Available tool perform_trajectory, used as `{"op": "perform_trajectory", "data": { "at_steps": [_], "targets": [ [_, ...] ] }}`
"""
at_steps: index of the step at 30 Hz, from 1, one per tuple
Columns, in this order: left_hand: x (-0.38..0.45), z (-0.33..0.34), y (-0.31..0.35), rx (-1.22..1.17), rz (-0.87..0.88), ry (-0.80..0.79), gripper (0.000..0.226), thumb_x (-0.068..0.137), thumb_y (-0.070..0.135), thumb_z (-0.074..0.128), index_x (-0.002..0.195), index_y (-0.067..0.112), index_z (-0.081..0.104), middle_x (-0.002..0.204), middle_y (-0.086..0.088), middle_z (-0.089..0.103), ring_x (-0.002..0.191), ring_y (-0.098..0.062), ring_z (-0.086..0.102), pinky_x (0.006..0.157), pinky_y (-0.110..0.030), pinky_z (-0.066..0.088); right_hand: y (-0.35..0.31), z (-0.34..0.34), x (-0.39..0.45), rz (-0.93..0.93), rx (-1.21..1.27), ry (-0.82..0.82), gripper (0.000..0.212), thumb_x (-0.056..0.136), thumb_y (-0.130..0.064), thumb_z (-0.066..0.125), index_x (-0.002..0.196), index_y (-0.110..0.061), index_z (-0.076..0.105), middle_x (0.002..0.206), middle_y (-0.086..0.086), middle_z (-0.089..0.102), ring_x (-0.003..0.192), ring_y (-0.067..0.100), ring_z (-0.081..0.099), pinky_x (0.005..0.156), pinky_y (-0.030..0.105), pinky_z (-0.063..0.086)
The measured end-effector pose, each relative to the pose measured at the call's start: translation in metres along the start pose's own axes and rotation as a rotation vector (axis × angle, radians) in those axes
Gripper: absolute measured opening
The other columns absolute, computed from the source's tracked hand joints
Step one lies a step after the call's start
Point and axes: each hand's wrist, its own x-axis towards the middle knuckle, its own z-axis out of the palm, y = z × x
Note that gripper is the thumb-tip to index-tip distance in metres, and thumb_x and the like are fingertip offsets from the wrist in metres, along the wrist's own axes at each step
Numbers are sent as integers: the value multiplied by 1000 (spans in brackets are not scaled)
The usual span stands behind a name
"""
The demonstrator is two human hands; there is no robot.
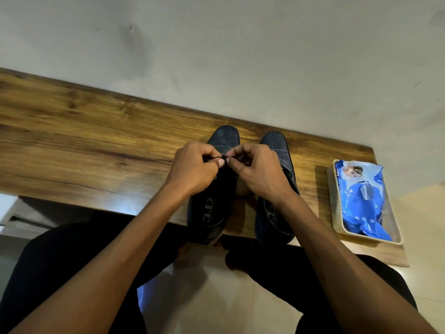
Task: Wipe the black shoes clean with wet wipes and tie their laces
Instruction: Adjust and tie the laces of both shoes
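Shoes side by side on wooden surface, lace pinched between both hands.

Toes toward far edge by the wall, heels hanging past near edge; printed insoles visible inside both. Left hand and right hand closed over the left shoe, fingertips meeting above its tongue, each pinching a bit of dark lace; knot itself too small to tell. Right shoe just beside, partly under right wrist. Near the right edge of surface, well apart from shoes, a shallow tray holding a blue pack of wipes, pack lying flat inside it. Dark trousers and pale floor below near edge.
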Motion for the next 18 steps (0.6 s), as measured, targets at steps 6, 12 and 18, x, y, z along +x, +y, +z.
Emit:
{"op": "perform_trajectory", "data": {
  "at_steps": [6,12,18],
  "targets": [
    [3,1,0,-221,-171,-15,13,92,17,68,82,17,76,72,1,67,57,-9,58,48,-23,40,-2,-6,-6,-28,-24,3,9,92,-22,68,98,-21,75,84,-12,72,76,0,67,64,10,49],
    [2,-1,1,-186,-118,-60,15,93,17,68,80,17,76,71,5,67,61,-7,57,55,-21,41,1,-5,-9,-68,-62,-1,13,88,-33,76,96,-22,78,84,-13,74,78,-2,67,69,16,52],
    [2,-3,1,-132,-79,-74,14,93,18,68,81,21,75,76,2,69,63,-9,59,58,-25,45,5,-8,-7,-17,64,-20,8,88,-29,76,90,-22,79,80,-14,74,73,-3,67,65,17,48]
  ]
}}
